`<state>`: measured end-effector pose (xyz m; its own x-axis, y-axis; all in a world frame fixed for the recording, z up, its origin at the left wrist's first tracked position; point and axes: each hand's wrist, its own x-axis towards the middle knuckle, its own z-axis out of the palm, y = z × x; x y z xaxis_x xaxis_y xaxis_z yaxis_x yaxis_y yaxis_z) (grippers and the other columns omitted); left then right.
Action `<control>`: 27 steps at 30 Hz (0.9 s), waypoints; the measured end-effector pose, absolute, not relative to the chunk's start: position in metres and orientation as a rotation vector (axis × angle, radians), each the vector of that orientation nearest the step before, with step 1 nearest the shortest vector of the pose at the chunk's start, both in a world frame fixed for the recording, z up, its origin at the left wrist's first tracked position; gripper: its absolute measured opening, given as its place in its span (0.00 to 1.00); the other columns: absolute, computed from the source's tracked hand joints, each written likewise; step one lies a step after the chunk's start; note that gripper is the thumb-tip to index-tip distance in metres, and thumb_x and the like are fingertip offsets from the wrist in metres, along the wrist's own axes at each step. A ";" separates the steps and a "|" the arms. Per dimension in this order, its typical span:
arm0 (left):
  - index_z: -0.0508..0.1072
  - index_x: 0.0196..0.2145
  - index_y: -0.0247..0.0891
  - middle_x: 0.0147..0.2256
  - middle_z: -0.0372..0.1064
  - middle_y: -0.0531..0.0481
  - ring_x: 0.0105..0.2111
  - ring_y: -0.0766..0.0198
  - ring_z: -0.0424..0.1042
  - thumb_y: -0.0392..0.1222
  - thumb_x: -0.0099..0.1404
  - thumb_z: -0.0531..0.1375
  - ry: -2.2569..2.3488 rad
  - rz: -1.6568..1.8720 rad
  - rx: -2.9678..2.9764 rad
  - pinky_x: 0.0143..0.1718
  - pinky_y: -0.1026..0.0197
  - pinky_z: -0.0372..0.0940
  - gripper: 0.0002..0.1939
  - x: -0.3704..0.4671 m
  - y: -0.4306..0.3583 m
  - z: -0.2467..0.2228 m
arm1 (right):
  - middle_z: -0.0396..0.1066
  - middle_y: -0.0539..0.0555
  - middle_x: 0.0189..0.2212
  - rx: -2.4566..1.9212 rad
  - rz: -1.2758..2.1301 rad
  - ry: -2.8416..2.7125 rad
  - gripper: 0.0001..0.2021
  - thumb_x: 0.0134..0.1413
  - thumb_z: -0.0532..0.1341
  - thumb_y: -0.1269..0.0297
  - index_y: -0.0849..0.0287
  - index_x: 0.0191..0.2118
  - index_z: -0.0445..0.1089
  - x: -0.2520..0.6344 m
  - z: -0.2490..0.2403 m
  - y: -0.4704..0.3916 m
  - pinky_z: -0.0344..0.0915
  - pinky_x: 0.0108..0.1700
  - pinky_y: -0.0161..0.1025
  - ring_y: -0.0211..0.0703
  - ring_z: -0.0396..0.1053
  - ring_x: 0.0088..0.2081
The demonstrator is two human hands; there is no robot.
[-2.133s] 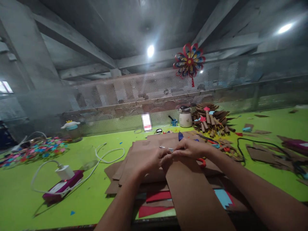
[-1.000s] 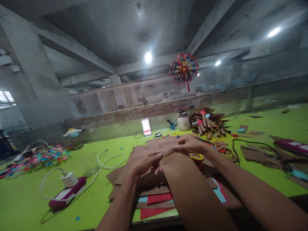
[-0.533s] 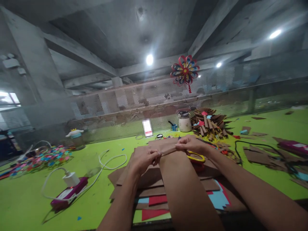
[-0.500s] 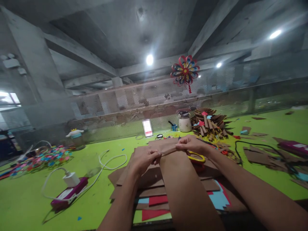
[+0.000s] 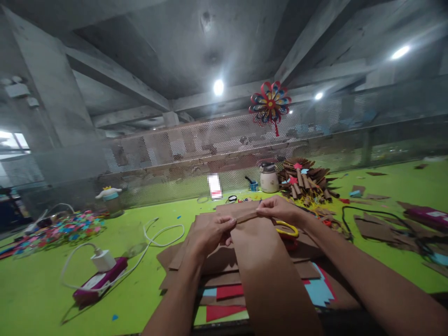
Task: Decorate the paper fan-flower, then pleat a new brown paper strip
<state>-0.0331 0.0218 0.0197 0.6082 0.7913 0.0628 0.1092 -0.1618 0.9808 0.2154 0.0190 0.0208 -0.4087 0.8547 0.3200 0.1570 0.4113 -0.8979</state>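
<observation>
A long strip of brown kraft paper [image 5: 271, 275] runs from the bottom edge up to my hands, with its far end folded over in a narrow band. My left hand [image 5: 219, 231] pinches the left corner of that fold. At the right corner, my right hand [image 5: 278, 208] grips the fold between thumb and fingers. Beneath lies a stack of brown paper sheets [image 5: 220, 261], with red paper [image 5: 229, 292] and light blue paper [image 5: 319, 285] showing in its lower layers. Scissors with yellow handles [image 5: 287, 228] rest on the stack, partly hidden by my right arm.
At left are a purple power strip [image 5: 100, 282] with a white charger and cable, and a pile of coloured paper bits [image 5: 75, 229]. Behind stand a pale jar [image 5: 269, 179] and a heap of brown paper rolls [image 5: 306, 184]. Paper scraps [image 5: 376, 226] lie at right.
The folded end of the strip now looks narrower and more tightly turned. My left hand has shifted slightly right; my right hand has hardly moved.
</observation>
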 end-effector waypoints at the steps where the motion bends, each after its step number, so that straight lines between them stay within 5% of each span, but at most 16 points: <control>1: 0.62 0.23 0.35 0.17 0.56 0.58 0.14 0.75 0.55 0.54 0.56 0.59 0.739 0.720 1.618 0.15 0.69 0.47 0.19 -0.034 0.023 0.019 | 0.59 0.45 0.16 -0.860 1.054 -1.828 0.20 0.43 0.63 0.48 0.65 0.25 0.67 0.215 0.021 0.019 0.55 0.19 0.29 0.29 0.56 0.17; 8: 0.62 0.23 0.35 0.18 0.53 0.59 0.15 0.76 0.51 0.46 0.54 0.63 0.666 0.839 1.379 0.14 0.71 0.46 0.14 -0.032 0.017 0.021 | 0.65 0.49 0.18 -0.689 1.165 -1.583 0.21 0.50 0.58 0.48 0.64 0.26 0.69 0.205 0.022 0.017 0.58 0.21 0.30 0.31 0.60 0.18; 15: 0.71 0.31 0.35 0.19 0.59 0.58 0.16 0.76 0.54 0.46 0.52 0.66 0.586 0.681 1.195 0.16 0.71 0.47 0.14 -0.024 0.009 0.022 | 0.74 0.54 0.31 -0.556 1.281 -1.770 0.18 0.41 0.66 0.61 0.61 0.41 0.72 0.180 0.023 -0.004 0.66 0.39 0.40 0.43 0.70 0.35; 20: 0.75 0.31 0.31 0.27 0.71 0.48 0.28 0.65 0.69 0.41 0.48 0.67 0.562 0.708 1.219 0.30 0.65 0.61 0.13 -0.017 0.002 0.009 | 0.72 0.53 0.29 -0.507 1.226 -1.837 0.13 0.45 0.64 0.59 0.63 0.35 0.74 0.177 0.026 -0.007 0.65 0.38 0.38 0.40 0.69 0.32; 27: 0.76 0.36 0.31 0.30 0.73 0.45 0.31 0.62 0.70 0.35 0.49 0.66 0.572 0.757 1.346 0.32 0.64 0.61 0.14 -0.024 0.010 0.017 | 0.68 0.52 0.28 -0.652 1.087 -1.937 0.16 0.55 0.56 0.54 0.64 0.36 0.69 0.174 0.030 -0.012 0.62 0.35 0.36 0.38 0.64 0.30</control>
